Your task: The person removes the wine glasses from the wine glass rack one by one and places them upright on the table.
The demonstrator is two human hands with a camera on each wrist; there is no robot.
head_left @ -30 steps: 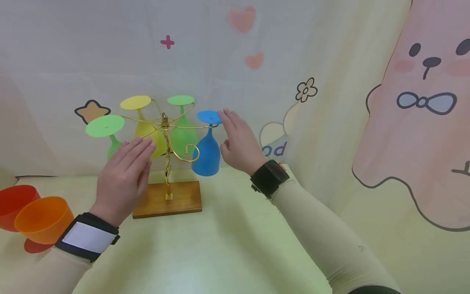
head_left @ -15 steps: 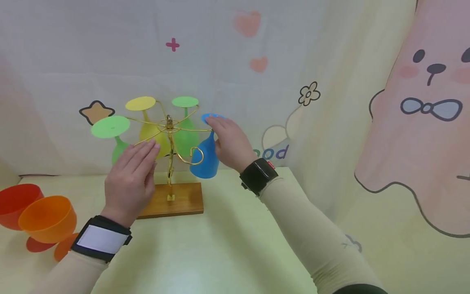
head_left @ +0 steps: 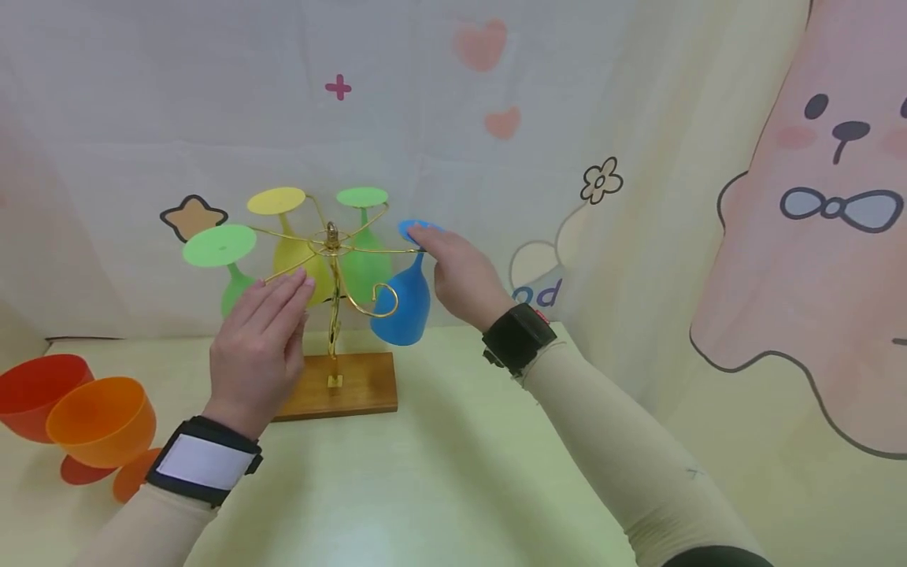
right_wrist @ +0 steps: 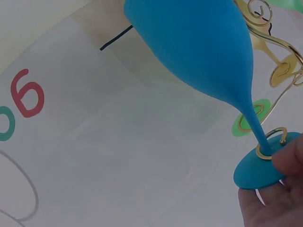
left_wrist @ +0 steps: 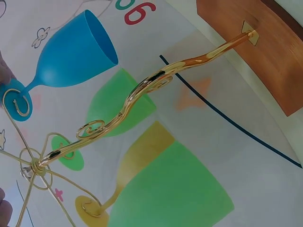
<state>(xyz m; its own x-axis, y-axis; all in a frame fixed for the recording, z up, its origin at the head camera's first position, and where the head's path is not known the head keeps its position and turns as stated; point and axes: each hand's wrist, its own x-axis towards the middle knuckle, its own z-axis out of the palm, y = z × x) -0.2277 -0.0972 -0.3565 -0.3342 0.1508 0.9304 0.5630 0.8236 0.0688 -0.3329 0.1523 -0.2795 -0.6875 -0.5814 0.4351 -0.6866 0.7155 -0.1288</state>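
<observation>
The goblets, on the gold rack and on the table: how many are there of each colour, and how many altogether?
Green goblets: 2
Yellow goblet: 1
Blue goblet: 1
Red goblet: 1
Orange goblet: 1
Total: 6

"How's the blue goblet (head_left: 402, 307) sitting?"

"Upside down, a little tilted, stem (right_wrist: 253, 124) inside the curled tip (right_wrist: 283, 139) of one arm of the gold rack (head_left: 333, 238). The right hand (head_left: 466, 272) pinches its flat base (right_wrist: 253, 173)."

"And the rack?"

"Upright on a wooden block (head_left: 364, 386). A yellow goblet (head_left: 301, 256), a nearer green goblet (head_left: 220, 246) and a farther green goblet (head_left: 364, 264) hang inverted too."

"Left hand (head_left: 257, 346)?"

"Fingers straight, just beside a front arm (head_left: 290, 268); contact's unclear."
</observation>
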